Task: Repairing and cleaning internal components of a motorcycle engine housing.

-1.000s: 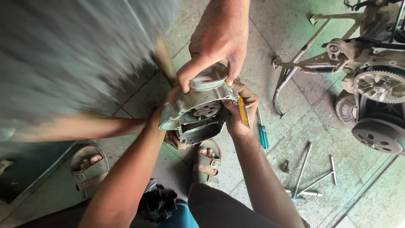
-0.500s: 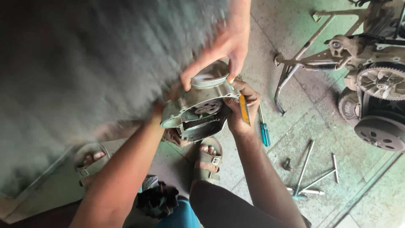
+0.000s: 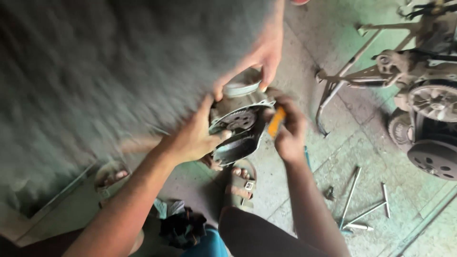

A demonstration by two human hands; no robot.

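Ribbed grey metal housing (image 3: pixel 238 126) — both hands (image 3: pixel 193 138) (image 3: pixel 288 131) grip it.

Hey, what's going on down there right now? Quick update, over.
Left hand grips metal casing. Right hand holds orange-handled tool against it. Another person's hand steadies casing from above, over.
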